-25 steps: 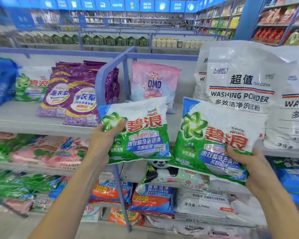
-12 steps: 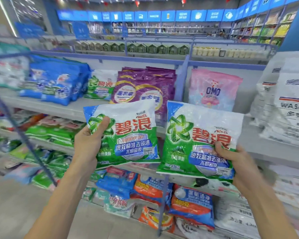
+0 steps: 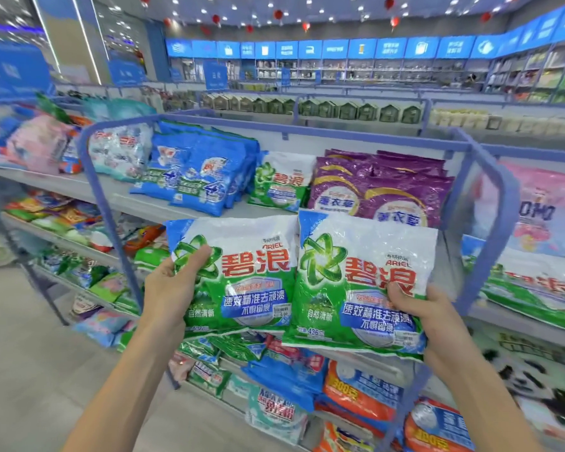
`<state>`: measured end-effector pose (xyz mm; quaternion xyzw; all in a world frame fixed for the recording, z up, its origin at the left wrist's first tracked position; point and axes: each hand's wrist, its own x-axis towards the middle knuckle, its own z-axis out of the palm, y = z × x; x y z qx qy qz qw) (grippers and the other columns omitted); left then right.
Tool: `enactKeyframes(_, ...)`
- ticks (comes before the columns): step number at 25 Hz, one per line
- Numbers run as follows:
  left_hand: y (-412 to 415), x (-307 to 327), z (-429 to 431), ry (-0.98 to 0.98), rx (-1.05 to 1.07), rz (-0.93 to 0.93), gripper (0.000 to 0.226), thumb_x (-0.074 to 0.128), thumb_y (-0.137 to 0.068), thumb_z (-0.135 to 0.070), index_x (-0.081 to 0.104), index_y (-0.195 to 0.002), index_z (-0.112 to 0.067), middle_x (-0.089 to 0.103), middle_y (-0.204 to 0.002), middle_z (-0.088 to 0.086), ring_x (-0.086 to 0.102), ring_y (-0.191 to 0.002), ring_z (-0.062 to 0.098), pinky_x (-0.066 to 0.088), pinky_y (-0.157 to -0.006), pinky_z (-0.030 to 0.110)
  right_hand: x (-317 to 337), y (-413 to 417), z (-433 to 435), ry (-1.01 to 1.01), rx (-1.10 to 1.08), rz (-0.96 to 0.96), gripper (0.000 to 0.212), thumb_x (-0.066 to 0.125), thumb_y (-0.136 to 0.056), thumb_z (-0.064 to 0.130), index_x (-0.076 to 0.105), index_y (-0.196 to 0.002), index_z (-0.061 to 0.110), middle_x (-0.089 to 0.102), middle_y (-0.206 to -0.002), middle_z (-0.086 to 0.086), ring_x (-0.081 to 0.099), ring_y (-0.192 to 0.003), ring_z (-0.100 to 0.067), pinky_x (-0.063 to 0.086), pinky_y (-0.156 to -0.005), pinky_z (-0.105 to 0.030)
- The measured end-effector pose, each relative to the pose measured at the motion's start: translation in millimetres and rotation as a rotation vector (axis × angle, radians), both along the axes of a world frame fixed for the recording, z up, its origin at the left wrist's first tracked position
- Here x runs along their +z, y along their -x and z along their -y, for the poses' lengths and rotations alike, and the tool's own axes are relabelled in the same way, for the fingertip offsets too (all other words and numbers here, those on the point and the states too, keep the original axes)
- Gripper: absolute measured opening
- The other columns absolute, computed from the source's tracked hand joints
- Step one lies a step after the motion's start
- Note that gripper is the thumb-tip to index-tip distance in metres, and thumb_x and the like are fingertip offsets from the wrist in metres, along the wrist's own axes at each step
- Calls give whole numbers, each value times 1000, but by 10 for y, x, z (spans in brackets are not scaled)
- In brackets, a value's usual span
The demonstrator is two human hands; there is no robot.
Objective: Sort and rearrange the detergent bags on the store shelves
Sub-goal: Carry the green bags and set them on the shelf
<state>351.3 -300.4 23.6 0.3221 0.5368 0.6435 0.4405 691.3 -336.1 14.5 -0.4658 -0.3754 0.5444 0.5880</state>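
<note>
A: Item one: left hand (image 3: 173, 285), closed on the left edge of a green-and-white Ariel bag (image 3: 242, 275), thumb across the front. Item two: right hand (image 3: 415, 308), closed on the lower right corner of a second Ariel bag (image 3: 362, 285). Both bags upright, faces out, side by side, inner edges touching or just overlapping.

B: Location of matching stock?

A: One shelved Ariel bag (image 3: 279, 182), leaning upright on the top shelf (image 3: 163, 208), between the blue bags (image 3: 196, 171) and the purple bags (image 3: 379, 187). Bare shelf shows just in front of it.

B: Bearing from the hands?

A: Up and forward, slightly left of the seam between the two held bags. Judged: the left hand is nearer, with the shorter reach. The right-hand bag sits directly below the purple stack and would have to travel leftward.

B: Long axis?

A: Held bags stand tall, matching the shelved one. No turning looks needed, only a lift over the shelf's front edge.
</note>
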Motion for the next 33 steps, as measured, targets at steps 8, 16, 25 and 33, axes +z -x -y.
enactKeyframes(8,279,56,-1291,24,-111,-9,103,83,-74,-50,32,-156,-14,50,-148,6,47,-135,28,35,-116,54,18,411,-1024,-10,-86,-72,30,73,-72,12,66,-102,12,80,-89,-10,76,-65,-25,61,-50,-36)
enactKeyframes(16,245,176,-2914,26,-221,108,121,95,-55,-51,35,-153,-14,66,-131,11,65,-116,34,51,-100,57,171,532,-2021,-54,-252,-76,23,71,-83,14,65,-104,19,79,-80,2,76,-65,-16,61,-50,-34)
enactKeyframes(25,-8,74,-4304,94,-445,20,27,84,-81,-37,72,-95,-17,80,-92,9,76,-93,32,61,-84,50,185,730,-2487,14,-462,-48,13,69,-89,6,67,-100,14,79,-81,-6,76,-63,-22,62,-50,-36)
enactKeyframes(33,-160,-125,-4655,-75,-375,-154,18,63,-99,-35,70,-104,-19,72,-95,-8,67,-94,15,52,-74,25,89,1114,-2730,71,-477,0,22,72,-82,8,65,-103,9,79,-87,-13,76,-65,-27,63,-52,-39)
